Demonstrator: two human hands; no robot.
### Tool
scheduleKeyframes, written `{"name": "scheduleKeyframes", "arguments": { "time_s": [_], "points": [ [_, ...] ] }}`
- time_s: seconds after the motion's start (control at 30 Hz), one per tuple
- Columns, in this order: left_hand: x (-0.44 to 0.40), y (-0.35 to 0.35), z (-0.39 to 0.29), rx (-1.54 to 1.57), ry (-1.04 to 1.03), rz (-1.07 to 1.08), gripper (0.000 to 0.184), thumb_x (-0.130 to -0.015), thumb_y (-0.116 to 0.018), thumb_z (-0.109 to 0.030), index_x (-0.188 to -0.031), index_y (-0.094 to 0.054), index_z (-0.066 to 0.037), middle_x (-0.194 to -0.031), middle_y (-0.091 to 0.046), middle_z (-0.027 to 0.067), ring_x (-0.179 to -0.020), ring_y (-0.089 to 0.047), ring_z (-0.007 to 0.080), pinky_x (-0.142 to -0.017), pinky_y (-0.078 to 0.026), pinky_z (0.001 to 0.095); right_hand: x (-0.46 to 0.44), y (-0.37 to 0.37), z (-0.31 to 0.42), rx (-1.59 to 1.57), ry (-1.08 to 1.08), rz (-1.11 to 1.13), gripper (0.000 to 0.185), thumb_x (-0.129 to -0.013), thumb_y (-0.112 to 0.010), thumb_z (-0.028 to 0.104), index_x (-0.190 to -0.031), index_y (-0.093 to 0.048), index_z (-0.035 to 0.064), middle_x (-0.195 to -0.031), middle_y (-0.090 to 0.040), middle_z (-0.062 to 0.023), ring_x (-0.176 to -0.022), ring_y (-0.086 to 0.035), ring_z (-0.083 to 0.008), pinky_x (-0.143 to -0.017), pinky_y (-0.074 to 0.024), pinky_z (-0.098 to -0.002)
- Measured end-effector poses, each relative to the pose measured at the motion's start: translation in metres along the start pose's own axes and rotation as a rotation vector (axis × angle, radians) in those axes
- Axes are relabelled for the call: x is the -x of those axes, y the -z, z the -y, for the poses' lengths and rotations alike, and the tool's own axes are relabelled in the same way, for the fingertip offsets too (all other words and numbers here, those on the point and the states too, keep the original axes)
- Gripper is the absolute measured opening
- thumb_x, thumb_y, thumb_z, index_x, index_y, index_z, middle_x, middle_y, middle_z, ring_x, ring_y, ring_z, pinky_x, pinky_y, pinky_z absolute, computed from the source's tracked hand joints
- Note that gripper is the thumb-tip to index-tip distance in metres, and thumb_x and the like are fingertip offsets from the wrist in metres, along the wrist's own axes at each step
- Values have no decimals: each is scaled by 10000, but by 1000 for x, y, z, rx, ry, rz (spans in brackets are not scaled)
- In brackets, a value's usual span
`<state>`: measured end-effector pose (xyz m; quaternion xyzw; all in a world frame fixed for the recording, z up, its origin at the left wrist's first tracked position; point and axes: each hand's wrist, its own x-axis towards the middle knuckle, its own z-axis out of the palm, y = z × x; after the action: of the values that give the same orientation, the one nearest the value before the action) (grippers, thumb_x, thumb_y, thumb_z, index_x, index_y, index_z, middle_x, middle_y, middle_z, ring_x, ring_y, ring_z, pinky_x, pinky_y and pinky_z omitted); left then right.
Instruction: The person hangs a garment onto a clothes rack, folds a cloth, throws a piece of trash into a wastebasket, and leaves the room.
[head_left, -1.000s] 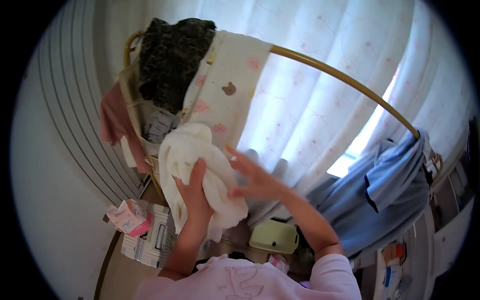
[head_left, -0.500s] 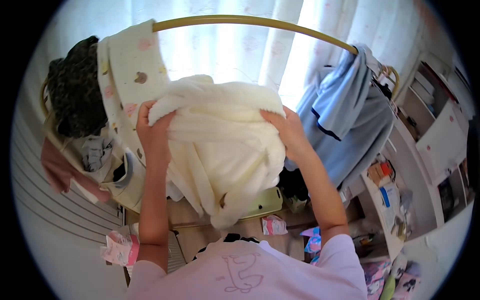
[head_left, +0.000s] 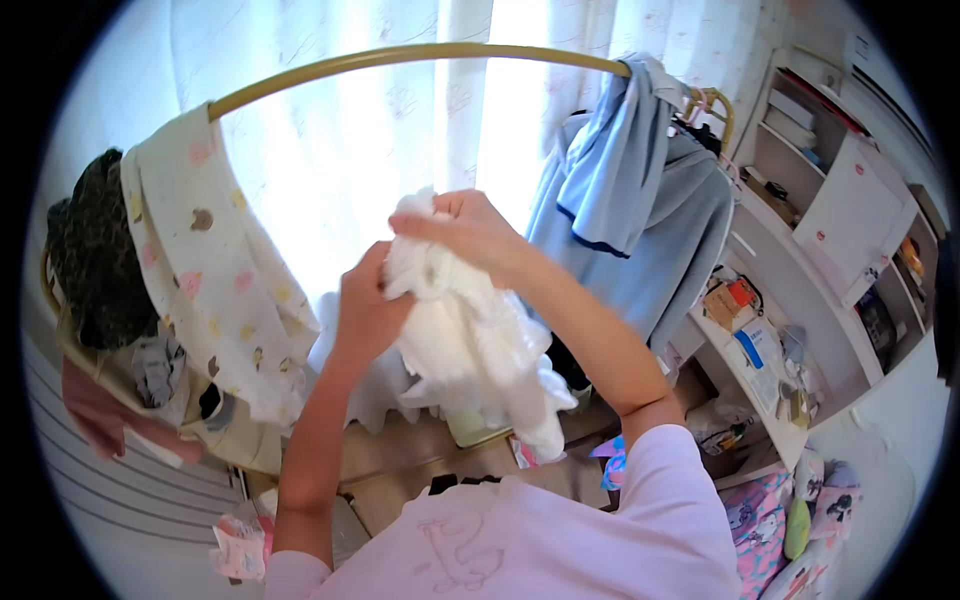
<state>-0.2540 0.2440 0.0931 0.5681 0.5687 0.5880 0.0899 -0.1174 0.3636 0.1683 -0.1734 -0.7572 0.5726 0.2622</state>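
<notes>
A cream-white fleecy cloth (head_left: 470, 340) hangs bunched in front of the bright curtain; its exact kind I cannot make out. My left hand (head_left: 372, 305) has its fingers closed on the upper left edge of the cloth. Higher up, my right hand (head_left: 455, 232) grips its gathered top, thumb and fingers pressed together. The lower folds fall down and to the right, a little blurred. Behind both hands arches a gold-coloured rail (head_left: 430, 55) of a clothes rack.
On the rack's left hang a printed white cloth (head_left: 215, 270) and a dark patterned garment (head_left: 100, 255). Grey-blue clothes (head_left: 630, 210) hang at its right end. A cluttered desk with shelves (head_left: 790, 300) stands at right, with patterned cushions (head_left: 790, 510) below. Pink packets (head_left: 240, 540) lie low at left.
The cloth went from spread between my hands to gathered into a narrow bunch. My hands came close together, the right one moving left and up. The view shifted to the right.
</notes>
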Motion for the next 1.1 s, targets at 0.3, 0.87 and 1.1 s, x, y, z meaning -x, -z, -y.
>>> {"name": "scheduleKeyframes", "arguments": {
  "time_s": [0.3, 0.87, 1.1],
  "points": [
    [-25, 12, -1, 207, 115, -121, 249, -876, -605, -51, -1091, -704, 25, -907, -700, 24, -793, -596, 79, -725, -484, 246, 49, 38, -38, 1136, 107, -222, 536, -719, -649, 7, -1235, -543, 104, -1140, -617, -143, -1030, -638, -353, -830, -524, -461],
    [-44, 53, -5, -272, 367, 301, 179, -842, -702, -130, -940, -669, 17, -854, -681, 32, -685, -590, 85, -631, -468, 236, 148, 165, -69, -121, -252, -414, 68, -780, -596, 65, -806, -639, 19, -706, -645, -75, -589, -612, -157, -586, -508, -288],
    [-21, 80, 14, 758, 576, 253, 308, -910, -622, -126, -1169, -620, 41, -1072, -693, 120, -932, -674, 189, -839, -546, 317, 147, 146, -46, -454, -102, -77, 206, -822, -650, 11, -1027, -639, -1, -767, -655, -62, -629, -576, -114, -569, -447, -260]
  ]
}}
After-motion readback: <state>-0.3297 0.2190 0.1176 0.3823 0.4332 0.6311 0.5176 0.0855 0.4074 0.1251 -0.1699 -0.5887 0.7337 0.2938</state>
